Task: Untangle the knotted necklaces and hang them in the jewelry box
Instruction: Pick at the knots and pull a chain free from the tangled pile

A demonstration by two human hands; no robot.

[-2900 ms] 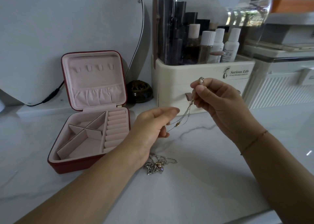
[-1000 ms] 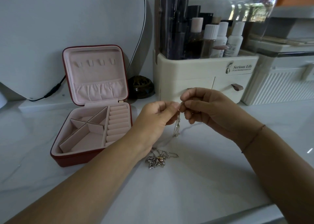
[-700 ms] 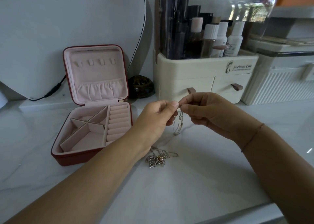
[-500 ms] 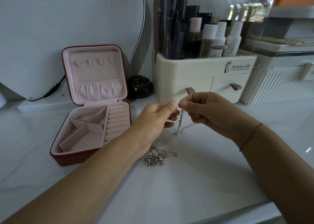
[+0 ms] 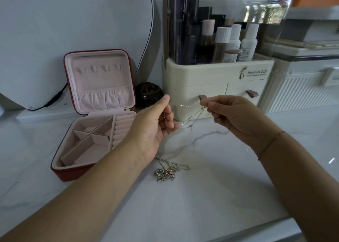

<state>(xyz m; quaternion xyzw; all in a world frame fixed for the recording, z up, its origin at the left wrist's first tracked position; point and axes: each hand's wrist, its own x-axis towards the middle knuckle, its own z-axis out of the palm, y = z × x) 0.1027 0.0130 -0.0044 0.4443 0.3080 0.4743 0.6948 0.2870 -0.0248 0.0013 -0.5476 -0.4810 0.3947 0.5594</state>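
A thin gold necklace (image 5: 190,118) is stretched between my two hands above the marble counter, its slack looping down. My left hand (image 5: 156,124) pinches one end between thumb and fingers. My right hand (image 5: 234,116) pinches the other end near the clasp. Below my hands, a tangled clump of silver chains with a pink bead (image 5: 166,172) lies on the counter. The red jewelry box (image 5: 73,172) stands open at the left, with pink lining, small hooks in its lid and nothing in its compartments.
A cream cosmetics organizer (image 5: 207,76) with bottles and drawers stands just behind my hands. A dark round jar (image 5: 148,94) sits between it and the box. A mirror (image 5: 73,21) with a cable leans at the back left. A white ribbed container (image 5: 300,94) is at right.
My hands were together half a second ago with the chain hanging straight down. They have moved apart, and the chain is drawn out sideways between them.
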